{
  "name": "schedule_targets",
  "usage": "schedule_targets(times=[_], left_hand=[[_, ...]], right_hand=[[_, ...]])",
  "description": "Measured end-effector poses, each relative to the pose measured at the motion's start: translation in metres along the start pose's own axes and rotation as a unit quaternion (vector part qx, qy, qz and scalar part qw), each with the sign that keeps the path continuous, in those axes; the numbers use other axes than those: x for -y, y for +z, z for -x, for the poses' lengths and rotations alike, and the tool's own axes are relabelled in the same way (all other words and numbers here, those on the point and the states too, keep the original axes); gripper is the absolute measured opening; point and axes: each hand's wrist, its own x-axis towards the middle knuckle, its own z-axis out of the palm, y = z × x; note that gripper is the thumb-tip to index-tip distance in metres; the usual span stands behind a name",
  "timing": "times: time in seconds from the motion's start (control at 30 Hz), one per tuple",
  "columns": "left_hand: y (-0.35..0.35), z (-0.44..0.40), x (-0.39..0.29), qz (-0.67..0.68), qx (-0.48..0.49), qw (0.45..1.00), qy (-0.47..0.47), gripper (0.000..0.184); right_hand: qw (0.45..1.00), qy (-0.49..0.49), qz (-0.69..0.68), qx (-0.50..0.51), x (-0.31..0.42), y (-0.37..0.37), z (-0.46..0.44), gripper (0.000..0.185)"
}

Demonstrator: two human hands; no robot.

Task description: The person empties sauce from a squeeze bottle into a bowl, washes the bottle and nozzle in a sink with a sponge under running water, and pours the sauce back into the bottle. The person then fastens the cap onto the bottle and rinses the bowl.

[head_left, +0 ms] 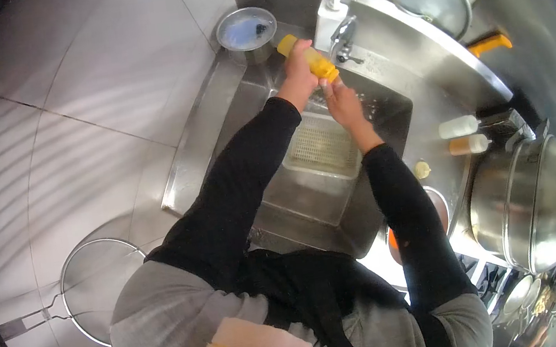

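A yellow squeeze bottle (pixel 320 64) lies tilted across the air above the sink, beside the tap (pixel 343 42). My left hand (pixel 300 72) is wrapped around its body. At the bottle's lower right end, my right hand (pixel 344 103) has its fingers closed on the yellow neck; whether a cap is there I cannot make out. Below both hands, a pale perforated basket (pixel 322 145) rests in the steel sink (pixel 281 197). A white pump bottle (pixel 330 23) stands just behind the tap.
A metal pot of soapy water (pixel 246 30) stands at the sink's back left corner. To the right are two squeeze bottles (pixel 467 135), a large lidded steel pot (pixel 527 200) and a bowl (pixel 441 205). A round strainer (pixel 72 320) hangs at left.
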Motion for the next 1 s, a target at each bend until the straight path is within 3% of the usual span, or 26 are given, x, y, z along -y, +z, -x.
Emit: schedule_targets(times=[0.03, 0.07, 0.1, 0.13, 0.17, 0.2, 0.27, 0.3, 0.33, 0.37, 0.43, 0.57, 0.6, 0.63, 0.67, 0.7, 0.77, 0.8, 0.87, 0.9, 0.93, 0.97, 1.0], left_hand=[[0.000, -0.002, 0.002, 0.024, 0.033, 0.998, 0.043, 0.030], [-0.003, -0.003, 0.004, 0.027, 0.033, 0.998, 0.042, 0.030], [-0.007, -0.004, 0.004, 0.021, 0.066, 0.996, 0.055, 0.029], [-0.011, -0.002, 0.003, 0.012, 0.097, 0.993, 0.066, 0.028], [-0.015, 0.000, 0.001, 0.011, 0.096, 0.993, 0.064, 0.028], [-0.017, 0.000, -0.003, 0.035, 0.097, 0.993, 0.053, 0.027], [-0.020, -0.008, -0.006, 0.059, 0.099, 0.992, 0.044, 0.026], [-0.022, -0.016, -0.005, -0.012, 0.059, 0.994, 0.096, 0.026], [-0.024, -0.025, -0.002, -0.082, 0.019, 0.986, 0.147, 0.025], [-0.025, -0.031, 0.001, -0.080, 0.021, 0.986, 0.147, 0.025], [-0.023, -0.033, 0.002, -0.075, -0.127, 0.986, 0.074, 0.024], [-0.031, -0.018, 0.008, -0.060, -0.030, 0.995, 0.072, 0.023], [-0.031, -0.017, 0.013, -0.014, 0.012, 0.996, 0.082, 0.023], [-0.032, -0.012, 0.019, 0.032, 0.051, 0.994, 0.089, 0.022], [-0.032, -0.010, 0.021, 0.032, 0.052, 0.994, 0.086, 0.022], [-0.033, -0.008, 0.020, 0.078, 0.095, 0.991, 0.058, 0.023], [-0.033, -0.004, 0.019, 0.124, 0.135, 0.983, 0.031, 0.025], [-0.032, -0.002, 0.018, 0.050, 0.113, 0.992, 0.016, 0.026], [-0.031, -0.005, 0.020, -0.025, 0.092, 0.995, 0.001, 0.028], [-0.033, -0.005, 0.024, -0.081, 0.032, 0.996, 0.005, 0.029], [-0.038, -0.006, 0.030, -0.137, -0.028, 0.990, 0.008, 0.030], [-0.040, -0.013, 0.036, -0.139, -0.028, 0.990, 0.007, 0.030], [-0.040, -0.020, 0.043, -0.097, -0.035, 0.995, -0.008, 0.032]], right_hand=[[0.962, 0.079, -0.263, -0.006, 0.007, 0.014, -0.008, 0.060], [0.850, 0.153, -0.504, -0.010, 0.010, 0.019, -0.014, 0.060], [0.851, 0.152, -0.502, -0.010, 0.006, 0.017, -0.018, 0.060], [0.677, 0.218, -0.698, 0.074, 0.007, 0.010, -0.019, 0.058], [0.448, 0.267, -0.840, 0.151, 0.010, 0.005, -0.018, 0.057], [0.448, 0.266, -0.840, 0.152, 0.014, 0.001, -0.019, 0.057], [0.689, 0.345, -0.632, 0.081, 0.047, -0.026, -0.018, 0.047], [0.689, 0.346, -0.631, 0.080, 0.040, -0.019, -0.013, 0.047], [0.890, 0.182, -0.419, 0.010, 0.022, -0.002, -0.006, 0.041], [0.986, -0.006, -0.157, -0.062, 0.017, 0.000, -0.003, 0.036], [0.981, 0.037, -0.192, -0.013, 0.011, -0.004, -0.001, 0.033], [0.900, 0.212, -0.327, 0.194, 0.012, -0.012, 0.013, 0.022], [0.901, 0.213, -0.327, 0.192, 0.012, -0.013, 0.008, 0.022], [0.786, 0.284, -0.499, 0.228, 0.010, -0.012, 0.005, 0.017], [0.634, 0.340, -0.648, 0.250, 0.007, -0.013, 0.003, 0.013], [0.634, 0.341, -0.650, 0.246, 0.003, -0.014, 0.005, 0.013], [0.476, 0.304, -0.776, 0.281, 0.010, -0.027, 0.012, 0.011], [0.476, 0.304, -0.776, 0.281, 0.012, -0.028, 0.013, 0.011], [0.568, 0.328, -0.734, 0.176, 0.006, -0.021, 0.014, 0.015], [0.567, 0.330, -0.735, 0.175, 0.003, -0.014, 0.016, 0.015], [0.759, 0.213, -0.604, 0.116, -0.002, -0.006, 0.017, 0.018], [0.906, 0.138, -0.400, 0.019, -0.004, 0.001, 0.018, 0.023], [0.963, 0.112, -0.243, -0.002, -0.010, 0.003, 0.019, 0.022]])
